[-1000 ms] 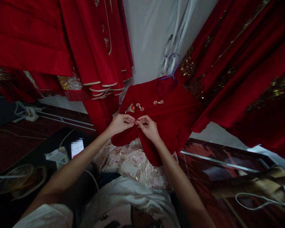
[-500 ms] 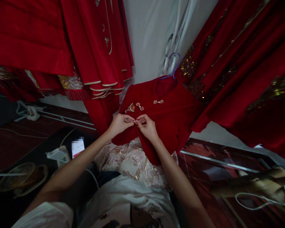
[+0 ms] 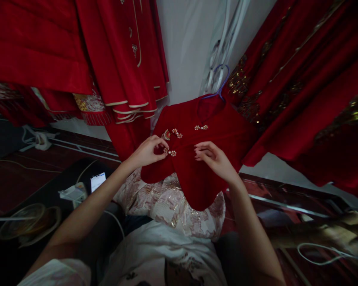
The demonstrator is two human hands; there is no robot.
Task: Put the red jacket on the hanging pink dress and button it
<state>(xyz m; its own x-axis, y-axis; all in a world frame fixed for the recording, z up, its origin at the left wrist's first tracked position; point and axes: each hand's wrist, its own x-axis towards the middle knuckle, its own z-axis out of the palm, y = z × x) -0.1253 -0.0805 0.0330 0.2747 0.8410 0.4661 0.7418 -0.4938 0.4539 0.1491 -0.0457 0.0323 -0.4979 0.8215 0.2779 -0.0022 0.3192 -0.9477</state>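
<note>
The left hand point(image 3: 147, 153) has thumb and forefinger pressed together, pinching the left end of a small pearl clasp point(image 3: 170, 152) on the front of a red jacket point(image 3: 197, 178). At its 3 o'clock, apart from it, the right hand point(image 3: 215, 159) is loosely spread with the fingers half curled. Its tips lie on or just over the red cloth, and I cannot tell which.

The jacket hangs in the middle of the view on a blue hanger point(image 3: 218, 83). Its collar is at 12 o'clock and its rounded hem at 6, so the long axis runs top to bottom, while the clasp lies across it, 9 to 3. Two more clasps point(image 3: 201, 127) and a brooch point(image 3: 166, 135) sit at 12 to 1 o'clock of the left hand.

The cloth looks soft, light and limp, so it will fold wherever it is gripped. The beaded clasp looks fragile and is better held by the cloth edge beside it.

A cream brocade skirt point(image 3: 173, 204) lies beneath the hem. Red gowns point(image 3: 77, 59) hang at 10 and 2 o'clock, and a phone point(image 3: 97, 181) lies at 8.
</note>
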